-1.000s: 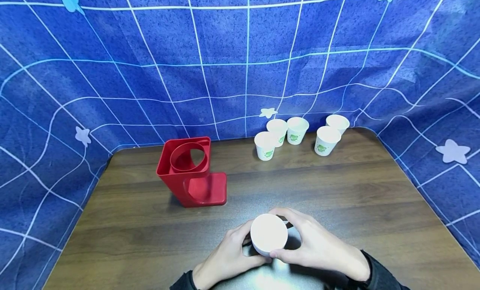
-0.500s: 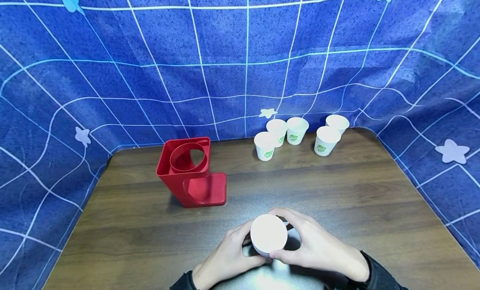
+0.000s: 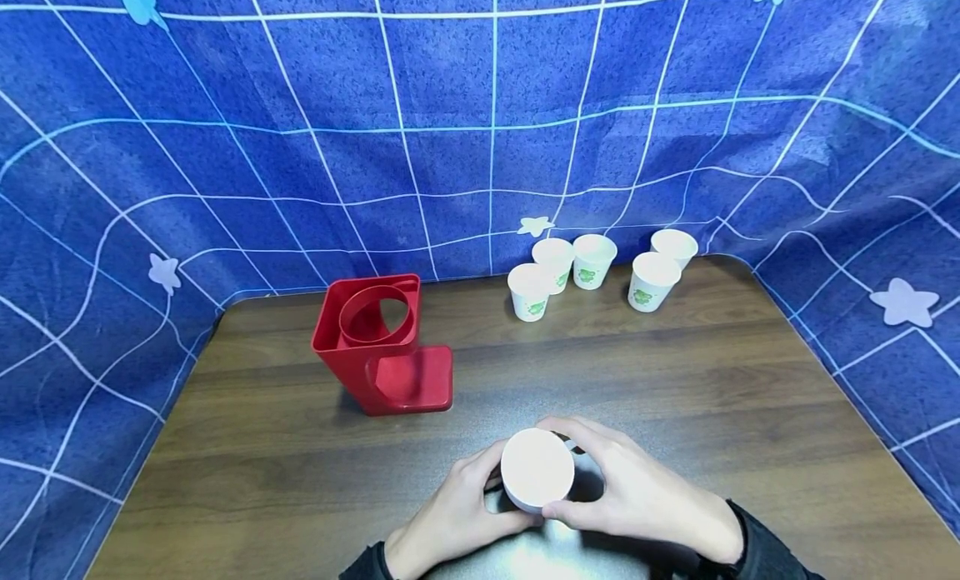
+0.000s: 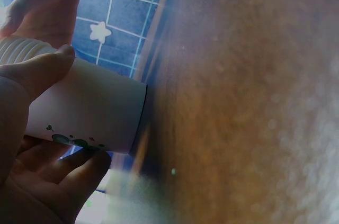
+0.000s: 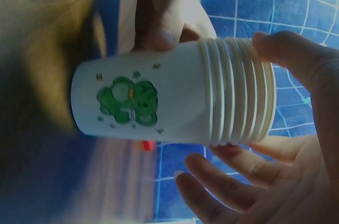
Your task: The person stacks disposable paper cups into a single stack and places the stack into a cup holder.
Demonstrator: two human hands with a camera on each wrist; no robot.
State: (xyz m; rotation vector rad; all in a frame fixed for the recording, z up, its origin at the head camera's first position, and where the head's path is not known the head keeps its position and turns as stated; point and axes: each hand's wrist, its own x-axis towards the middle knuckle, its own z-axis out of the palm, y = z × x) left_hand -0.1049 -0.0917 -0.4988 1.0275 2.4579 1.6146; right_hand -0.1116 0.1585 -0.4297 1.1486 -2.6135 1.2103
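Between both hands stands a stack of white paper cups [image 3: 537,469], several nested rims showing at its top and a green cartoon print on its side. My left hand [image 3: 463,501] holds the lower body of the stack, thumb on one side and fingers on the other, as the left wrist view shows. Higher up, my right hand [image 3: 630,487] grips the rims between thumb and fingers. In the right wrist view the thumb [image 5: 288,49] presses at the topmost rim, with fingertips at the opposite side of the rims. The stack's base is close over the table.
A red plastic stand [image 3: 367,355] with a round ring in its top is left of centre on the wooden table [image 3: 270,488]. Toward the back, single paper cups stand in two groups, three [image 3: 529,292] near the middle and two [image 3: 651,282] farther right. A blue patterned curtain [image 3: 450,163] surrounds the table.
My right hand has shifted very slightly to the right at the rims. The stack, the left hand and everything else look the same.
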